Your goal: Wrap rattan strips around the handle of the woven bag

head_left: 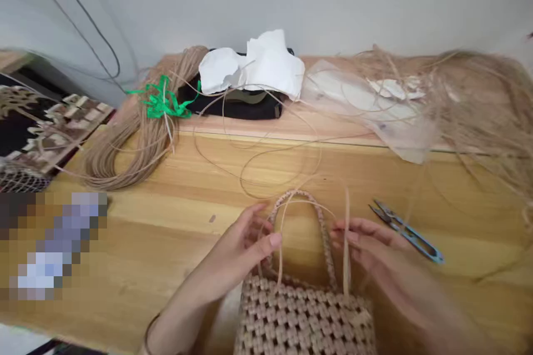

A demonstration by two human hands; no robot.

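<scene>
A woven tan bag (306,319) with an open lattice weave stands at the bottom middle, its braided handle (325,238) arching up. My left hand (245,247) curls loosely around the left side of this handle, thumb in front and fingers partly hidden behind. Beside that thumb rises a loose strand (281,266) from the bag's rim. At the right, the thumb and fingertips of my right hand (370,244) pinch a thin cord (320,204) that arcs across the handle. An upright pale strand (346,272) passes in front of those fingertips.
Blue-handled thread snips (410,233) lie right of my right hand. A coiled cord bundle (125,158) with green ties (166,101) sits back left. White torn paper (275,64) covers a black item (250,106); a plastic bag (400,127) and tangled fibres (483,105) are back right.
</scene>
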